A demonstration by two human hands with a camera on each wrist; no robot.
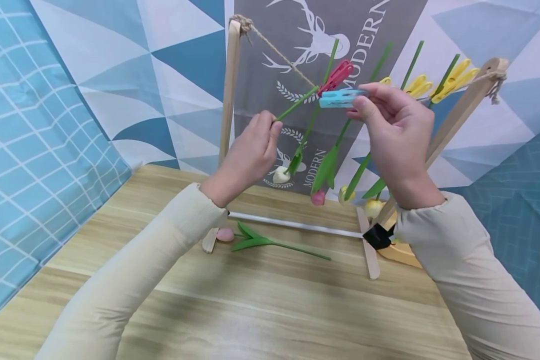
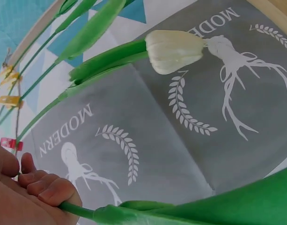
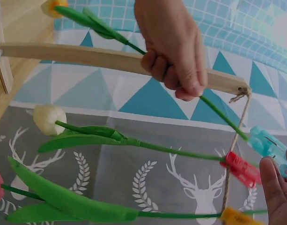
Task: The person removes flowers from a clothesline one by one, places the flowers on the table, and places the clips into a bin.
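My left hand [image 1: 252,150] grips the green stem [image 1: 297,103] of an artificial tulip, whose yellow-orange bloom [image 3: 54,8] shows in the right wrist view. Between thumb and fingers, my right hand [image 1: 398,132] pinches a light blue clothespin [image 1: 337,98]. The held stem's tip meets the clothespin's mouth beside the twine [image 1: 283,56]; whether it is clamped I cannot tell. Close by, a red clothespin [image 1: 337,76] fastens a white tulip [image 1: 281,175] upside down on the twine. Farther right hang a pink tulip [image 1: 317,197] and yellow tulips [image 1: 373,208], with yellow clothespins [image 1: 456,82] along the twine.
Two wooden posts [image 1: 230,90] carry the twine, joined low down by a white rod [image 1: 297,225]. On the wooden table [image 1: 234,305] lies a loose pink tulip [image 1: 225,235]. A yellow object [image 1: 402,255] sits behind the right foot. Patterned cloth [image 1: 184,75] hangs behind.
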